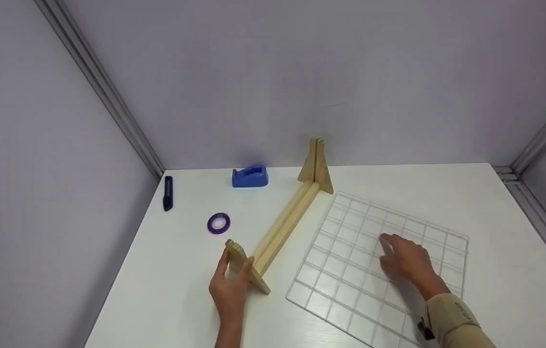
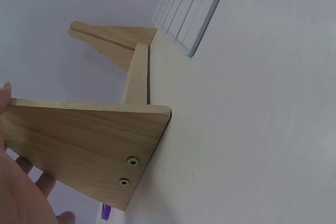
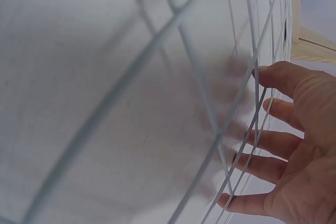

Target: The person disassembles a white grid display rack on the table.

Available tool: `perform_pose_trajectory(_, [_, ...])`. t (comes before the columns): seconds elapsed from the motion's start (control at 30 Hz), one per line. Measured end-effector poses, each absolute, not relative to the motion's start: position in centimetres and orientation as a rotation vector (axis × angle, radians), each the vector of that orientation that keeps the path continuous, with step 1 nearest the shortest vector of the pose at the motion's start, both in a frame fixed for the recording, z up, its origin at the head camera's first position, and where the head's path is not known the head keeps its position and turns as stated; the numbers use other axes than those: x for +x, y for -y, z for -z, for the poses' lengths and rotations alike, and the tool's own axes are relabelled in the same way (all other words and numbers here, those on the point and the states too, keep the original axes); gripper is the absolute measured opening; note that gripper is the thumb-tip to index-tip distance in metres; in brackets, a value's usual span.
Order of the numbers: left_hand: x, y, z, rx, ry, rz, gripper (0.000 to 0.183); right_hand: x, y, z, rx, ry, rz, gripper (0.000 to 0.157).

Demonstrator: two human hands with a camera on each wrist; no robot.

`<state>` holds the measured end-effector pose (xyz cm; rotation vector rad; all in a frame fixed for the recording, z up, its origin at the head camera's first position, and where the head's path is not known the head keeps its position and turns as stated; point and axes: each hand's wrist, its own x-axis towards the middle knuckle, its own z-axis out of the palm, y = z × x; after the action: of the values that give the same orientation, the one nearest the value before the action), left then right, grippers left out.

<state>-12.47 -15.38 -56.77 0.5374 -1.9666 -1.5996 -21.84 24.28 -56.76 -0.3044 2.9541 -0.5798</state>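
Observation:
A pale wooden stand [image 1: 286, 222] lies slantwise on the white table, a grooved bar with an upright piece at each end. My left hand [image 1: 228, 292] grips the near end piece [image 2: 84, 140], thumb on one side and fingers on the other. Two bolt heads show low on that piece in the left wrist view. To the right of the stand is a white wire grid [image 3: 218, 136]. Over it my right hand [image 1: 409, 261] has its fingers spread, with fingertips touching the wires in the right wrist view. The far end piece [image 1: 315, 166] stands near the back wall.
A blue tape dispenser [image 1: 250, 177] sits at the table's back edge. Left of it lies a dark blue box cutter [image 1: 168, 193]. A purple tape roll [image 1: 209, 224] lies left of the stand. Walls [image 1: 273, 87] rise behind and on both sides.

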Motion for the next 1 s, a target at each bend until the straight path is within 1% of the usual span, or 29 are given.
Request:
perform_pose_trajectory(0.3, [-12.6,15.7,57.3,0.537,1.973,1.535,0.066,-21.6,-24.3,57.3,-0.339,-2.959,0.496,0.057])
perform_pose_trajectory(0.4, [-12.6,15.7,57.3,0.53,1.961,1.537,0.067,-21.6,-24.3,57.3,-0.409,-2.974,0.449,0.05])
perform_pose_trajectory(0.53, [-12.7,15.7,57.3,0.51,1.959,1.541,0.067,-21.5,-24.3,57.2,-0.507,-3.006,0.386,0.036])
perform_pose_trajectory(0.67, [-12.8,15.7,57.1,0.511,1.95,1.546,0.067,-21.5,-24.3,57.2,-0.525,-3.014,0.399,0.028])
perform_pose_trajectory(0.73, [-12.8,15.6,57.1,0.514,1.953,1.547,0.067,-21.4,-24.4,57.2,-0.49,-2.993,0.439,0.034])
perform_pose_trajectory(0.9, [-12.8,15.7,57.1,0.516,1.972,1.546,0.066,-21.2,-25.1,57.0,-0.391,-2.915,0.636,0.059])
perform_pose_trajectory(1.0, [-12.7,16.0,57.1,0.502,1.99,1.559,0.066,-21.0,-25.8,56.7,-0.407,-2.898,0.727,0.062])
